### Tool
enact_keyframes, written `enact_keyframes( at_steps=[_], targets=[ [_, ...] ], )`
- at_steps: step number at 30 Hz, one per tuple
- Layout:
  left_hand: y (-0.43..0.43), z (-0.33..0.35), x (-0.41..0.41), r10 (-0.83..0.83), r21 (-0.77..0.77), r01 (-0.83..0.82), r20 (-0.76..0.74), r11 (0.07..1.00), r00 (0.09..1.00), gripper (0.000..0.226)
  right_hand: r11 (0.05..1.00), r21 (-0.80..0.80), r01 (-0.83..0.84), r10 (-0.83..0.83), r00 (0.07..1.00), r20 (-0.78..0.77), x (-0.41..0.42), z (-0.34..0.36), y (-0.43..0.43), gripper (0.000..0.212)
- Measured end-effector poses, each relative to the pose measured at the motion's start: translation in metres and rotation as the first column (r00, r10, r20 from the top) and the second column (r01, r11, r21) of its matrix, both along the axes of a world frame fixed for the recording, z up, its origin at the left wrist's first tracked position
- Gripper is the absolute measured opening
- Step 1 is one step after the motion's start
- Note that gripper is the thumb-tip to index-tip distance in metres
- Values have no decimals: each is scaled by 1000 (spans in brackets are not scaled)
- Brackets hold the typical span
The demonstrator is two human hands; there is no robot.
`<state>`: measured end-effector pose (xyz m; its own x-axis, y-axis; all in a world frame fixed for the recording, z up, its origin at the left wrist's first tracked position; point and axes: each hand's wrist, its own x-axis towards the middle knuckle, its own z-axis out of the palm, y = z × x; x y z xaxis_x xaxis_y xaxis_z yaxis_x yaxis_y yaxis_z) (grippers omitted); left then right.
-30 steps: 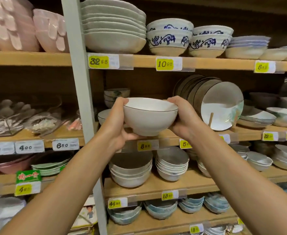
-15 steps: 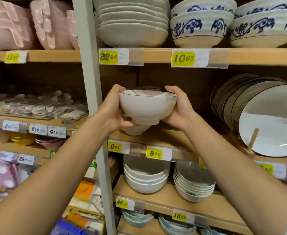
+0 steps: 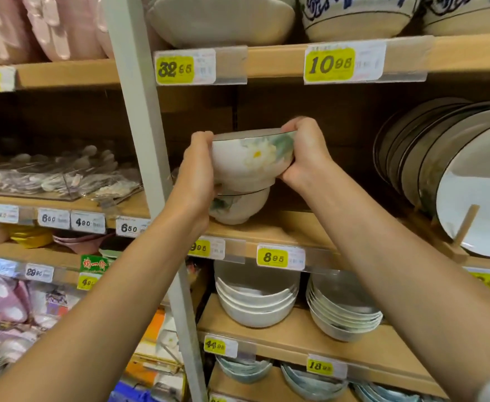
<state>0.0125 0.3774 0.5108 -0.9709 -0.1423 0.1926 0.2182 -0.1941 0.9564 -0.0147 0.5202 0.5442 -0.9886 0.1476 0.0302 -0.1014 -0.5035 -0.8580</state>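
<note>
Clasping the flowered bowl (image 3: 246,165) by its sides, left grip (image 3: 196,172) and right grip (image 3: 306,152), arms outstretched.

The scene is being recorded by a single wide-angle camera worn on the head. The lens is being directed forward and slightly downward at shop shelving, at close range, within arm's reach. The middle shelf (image 3: 290,227) and lower shelf (image 3: 296,335) are being looked down upon; the upper shelf (image 3: 275,60) is being cut off at the top. The left hand (image 3: 197,169), right hand (image 3: 304,152) and bowl (image 3: 246,161) are being framed centrally. The grey upright (image 3: 139,111) is being rendered slanted.
</note>
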Motion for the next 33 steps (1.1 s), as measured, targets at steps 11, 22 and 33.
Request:
enact_keyframes(
  at_steps=[11,22,33],
  targets=[
    [17,11,-24,108,-72,-113,-72,991,992,62,996,72,58,-51,994,-95,-12,-13,-12,16],
    [3,14,-50,37,-46,-30,163,999,986,40,927,357,112,-104,994,-42,-52,-27,-13,79],
    [7,3,-69,242,-242,-204,141,949,960,46,832,515,209,-217,975,-44,-58,-53,-14,52]
  ],
)
